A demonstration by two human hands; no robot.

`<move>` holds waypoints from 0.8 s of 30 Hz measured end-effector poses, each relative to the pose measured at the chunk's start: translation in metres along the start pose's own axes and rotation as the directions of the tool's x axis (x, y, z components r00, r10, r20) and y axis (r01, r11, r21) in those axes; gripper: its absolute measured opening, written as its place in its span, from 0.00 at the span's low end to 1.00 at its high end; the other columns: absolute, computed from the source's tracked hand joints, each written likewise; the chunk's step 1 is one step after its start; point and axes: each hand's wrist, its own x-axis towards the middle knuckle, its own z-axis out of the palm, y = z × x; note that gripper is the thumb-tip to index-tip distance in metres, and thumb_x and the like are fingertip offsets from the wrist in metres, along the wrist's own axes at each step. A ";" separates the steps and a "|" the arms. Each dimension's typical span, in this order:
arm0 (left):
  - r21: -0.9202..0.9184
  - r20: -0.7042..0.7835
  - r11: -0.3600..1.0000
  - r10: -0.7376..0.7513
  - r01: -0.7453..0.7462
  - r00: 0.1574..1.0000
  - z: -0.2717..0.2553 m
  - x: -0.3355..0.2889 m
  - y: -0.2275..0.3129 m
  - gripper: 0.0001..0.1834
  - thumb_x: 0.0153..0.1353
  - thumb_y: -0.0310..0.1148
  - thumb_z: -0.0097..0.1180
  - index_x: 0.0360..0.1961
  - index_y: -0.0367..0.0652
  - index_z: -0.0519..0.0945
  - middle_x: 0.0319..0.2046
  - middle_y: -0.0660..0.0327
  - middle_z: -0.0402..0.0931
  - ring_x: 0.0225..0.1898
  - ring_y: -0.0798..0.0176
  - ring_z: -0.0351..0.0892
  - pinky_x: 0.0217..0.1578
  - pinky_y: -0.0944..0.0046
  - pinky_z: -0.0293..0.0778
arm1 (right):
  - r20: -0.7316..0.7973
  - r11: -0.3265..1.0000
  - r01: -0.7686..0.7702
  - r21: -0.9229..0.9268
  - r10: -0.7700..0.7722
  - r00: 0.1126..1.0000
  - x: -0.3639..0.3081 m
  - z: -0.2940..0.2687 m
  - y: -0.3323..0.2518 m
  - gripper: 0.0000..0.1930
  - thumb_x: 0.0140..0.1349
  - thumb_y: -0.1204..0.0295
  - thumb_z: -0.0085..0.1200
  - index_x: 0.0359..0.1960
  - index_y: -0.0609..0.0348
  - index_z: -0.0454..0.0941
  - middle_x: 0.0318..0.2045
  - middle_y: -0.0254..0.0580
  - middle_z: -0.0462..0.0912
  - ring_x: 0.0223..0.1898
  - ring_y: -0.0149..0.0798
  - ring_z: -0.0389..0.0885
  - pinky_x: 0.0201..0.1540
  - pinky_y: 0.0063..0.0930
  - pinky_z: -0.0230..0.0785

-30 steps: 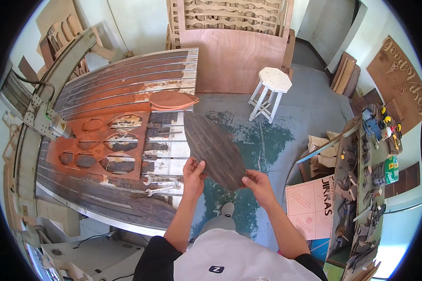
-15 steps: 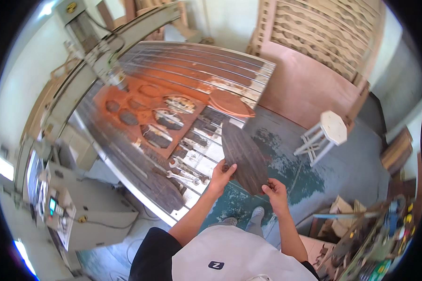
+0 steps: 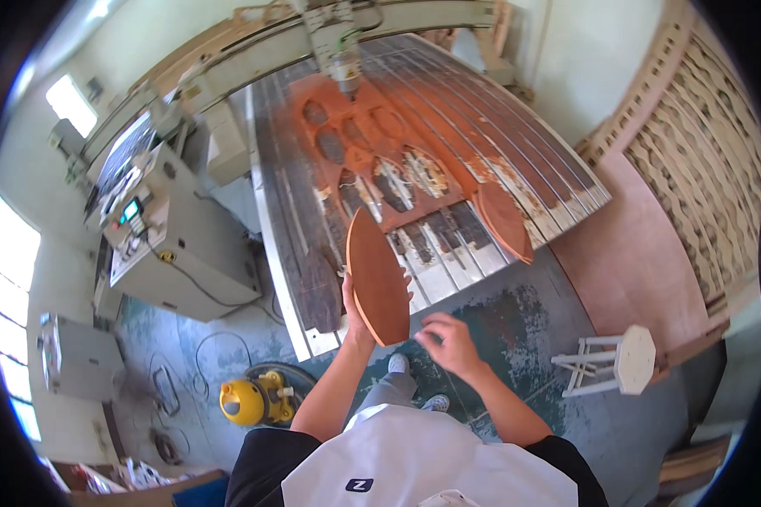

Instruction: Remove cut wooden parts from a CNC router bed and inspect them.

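My left hand [image 3: 355, 314] is closed round the edge of a pointed-oval wooden board [image 3: 377, 279], fingertips showing past its far edge. The board stands tilted, its smooth reddish-brown face toward me. Just right of its lower end, my right hand [image 3: 450, 345] is held in the air with its fingers loosely bent and apart, touching nothing. Beyond the board is a machine table [image 3: 473, 269] bearing a reddish sheet [image 3: 423, 213] with several pointed-oval cut-outs. More pointed-oval boards [image 3: 503, 221] lie stacked at the sheet's right.
A gantry with a spindle [image 3: 345, 72] spans the dusty table. To the left stand a grey control cabinet [image 3: 190, 253] and a yellow vacuum cleaner [image 3: 243, 400], with cables on the floor. A white stool [image 3: 632, 360] is at right, near a leaning panel [image 3: 626, 228].
My view has swung left. The board in my left hand showed a dark face before and shows a reddish-brown one now. My right hand has let go of its lower end.
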 end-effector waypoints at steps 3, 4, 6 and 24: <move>-0.105 -0.016 0.992 0.064 -0.065 0.998 0.015 0.010 0.024 0.48 0.54 0.71 0.42 0.66 0.47 0.60 0.58 0.52 0.68 0.58 0.42 0.68 0.60 0.37 0.60 | -0.076 0.951 -0.307 0.031 0.309 0.948 0.022 0.001 0.068 0.11 0.53 0.73 0.61 0.35 0.67 0.79 0.29 0.53 0.82 0.32 0.49 0.83 0.37 0.36 0.74; -0.125 0.011 0.989 0.086 -0.084 0.996 0.019 0.015 0.029 0.48 0.54 0.71 0.42 0.66 0.47 0.60 0.58 0.52 0.67 0.59 0.43 0.68 0.61 0.35 0.59 | -0.093 0.929 -0.369 -0.009 0.367 0.926 0.027 0.001 0.094 0.12 0.52 0.72 0.62 0.35 0.67 0.79 0.29 0.53 0.82 0.31 0.49 0.83 0.37 0.36 0.75; -0.150 0.083 0.981 0.135 -0.122 0.987 0.013 0.029 0.042 0.48 0.53 0.71 0.43 0.67 0.48 0.58 0.60 0.52 0.65 0.59 0.43 0.67 0.61 0.33 0.57 | -0.103 0.901 -0.429 -0.060 0.422 0.901 0.039 0.009 0.153 0.12 0.52 0.71 0.62 0.35 0.68 0.79 0.28 0.54 0.82 0.30 0.49 0.83 0.36 0.36 0.75; -0.255 -0.220 0.943 0.160 -0.215 0.962 -0.015 0.079 0.080 0.44 0.55 0.62 0.52 0.65 0.44 0.59 0.60 0.51 0.66 0.58 0.46 0.69 0.57 0.41 0.67 | -0.161 0.641 -0.427 -0.638 0.432 0.888 0.129 0.011 0.320 0.14 0.52 0.69 0.60 0.38 0.62 0.76 0.40 0.56 0.74 0.45 0.57 0.74 0.47 0.46 0.70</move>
